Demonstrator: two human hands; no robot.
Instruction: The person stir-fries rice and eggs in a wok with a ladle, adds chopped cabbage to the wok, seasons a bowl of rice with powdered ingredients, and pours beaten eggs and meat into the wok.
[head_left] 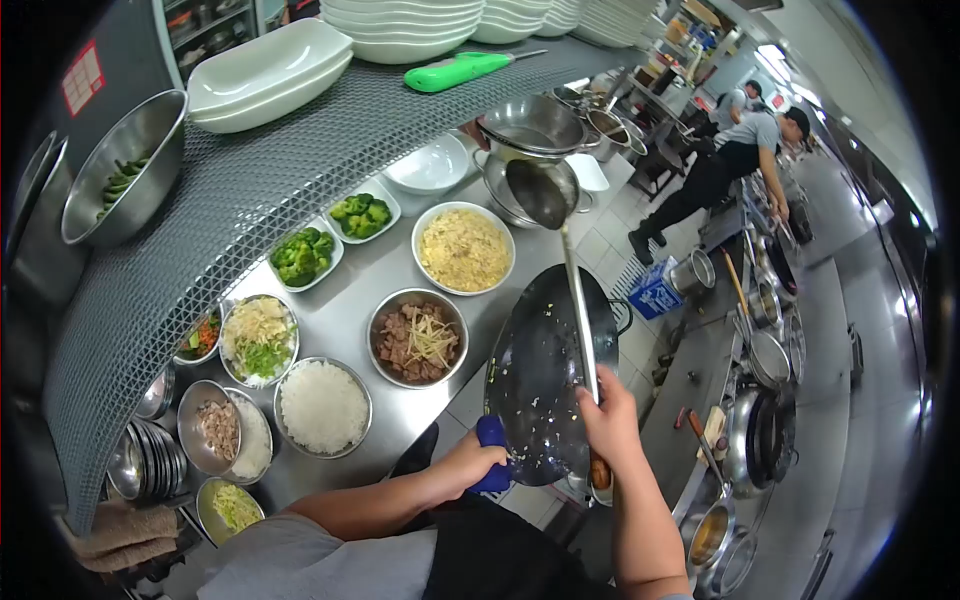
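A black wok (550, 370) with a few food bits stuck inside hangs tilted beside the steel counter. My left hand (470, 463) grips its near edge through a blue cloth (491, 455). In my right hand (608, 412) is the long handle of a metal ladle (543, 192), its bowl raised beyond the wok near stacked steel bowls. Left of the wok sit a white bowl of yellow egg-like food (464, 248) and a steel bowl of brown meat with pale shreds (417, 338).
The counter (385, 400) also holds rice (325, 407), broccoli (302, 257) and several ingredient bowls. Above, a mesh shelf (330, 140) carries white dishes and a green lighter (457, 72). Pans line the range at right, where two people (740, 150) stand farther back.
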